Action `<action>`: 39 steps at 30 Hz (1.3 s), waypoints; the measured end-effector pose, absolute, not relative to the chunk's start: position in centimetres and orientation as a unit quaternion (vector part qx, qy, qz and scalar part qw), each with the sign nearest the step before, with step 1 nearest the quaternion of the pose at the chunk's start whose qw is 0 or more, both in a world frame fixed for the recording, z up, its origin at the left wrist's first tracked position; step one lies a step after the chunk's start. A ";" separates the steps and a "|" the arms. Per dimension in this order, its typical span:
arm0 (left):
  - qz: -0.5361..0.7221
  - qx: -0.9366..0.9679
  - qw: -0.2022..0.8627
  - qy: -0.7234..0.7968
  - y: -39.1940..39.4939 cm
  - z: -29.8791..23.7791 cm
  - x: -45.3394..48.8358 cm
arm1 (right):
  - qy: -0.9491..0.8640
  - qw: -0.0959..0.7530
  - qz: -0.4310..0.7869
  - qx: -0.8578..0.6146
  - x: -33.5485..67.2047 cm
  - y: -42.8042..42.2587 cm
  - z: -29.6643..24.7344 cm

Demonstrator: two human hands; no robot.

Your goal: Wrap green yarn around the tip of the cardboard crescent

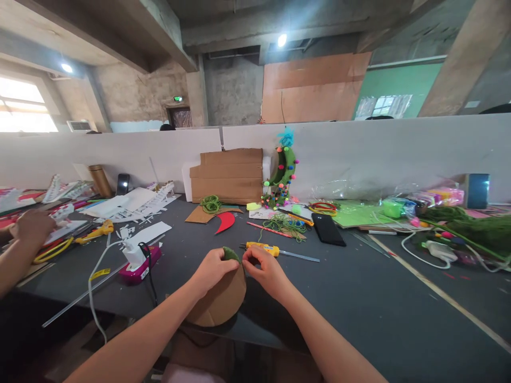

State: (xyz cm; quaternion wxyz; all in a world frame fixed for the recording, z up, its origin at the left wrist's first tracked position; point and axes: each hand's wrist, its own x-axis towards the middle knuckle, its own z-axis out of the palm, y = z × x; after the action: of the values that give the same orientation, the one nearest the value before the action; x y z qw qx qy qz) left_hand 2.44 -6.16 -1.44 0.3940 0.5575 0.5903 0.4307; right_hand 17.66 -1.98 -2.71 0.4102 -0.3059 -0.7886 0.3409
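Note:
A round piece of brown cardboard is held up at the table's front edge. Green yarn or felt covers a patch at its top rim. My left hand pinches the disc by this top edge, thumb on the near face. Close by, my right hand is at the disc's upper right rim, thumb and fingers pressed together; what they hold, if anything, is too small to make out. Just behind my right hand lies a yellow glue gun or similar tool, with a clear stick reaching to the right.
A purple power strip with cords stands at left. Behind are a red paper piece, green yarn, a black phone and a pompom-decorated green ring. A co-worker's hand is at far left.

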 end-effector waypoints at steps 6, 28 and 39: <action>0.459 0.563 0.366 0.582 -6.1 -1.4 2.7 | -0.737 0.433 0.407 -0.322 18.2 -1.1 -3.0; 0.471 0.627 0.216 0.582 -4.6 -1.2 4.4 | -0.691 0.493 0.403 -0.343 18.0 -1.7 -2.2; 0.519 0.604 0.258 0.547 -2.8 -0.2 3.4 | -0.703 0.447 0.433 -0.343 17.5 -0.6 -0.1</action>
State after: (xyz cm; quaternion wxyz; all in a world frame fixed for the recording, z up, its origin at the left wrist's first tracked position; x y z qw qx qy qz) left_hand 3.38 -2.77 -0.23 0.2581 0.6043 0.5471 0.5186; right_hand 17.49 -0.64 -0.07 0.4469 -0.3433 -0.7034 0.4332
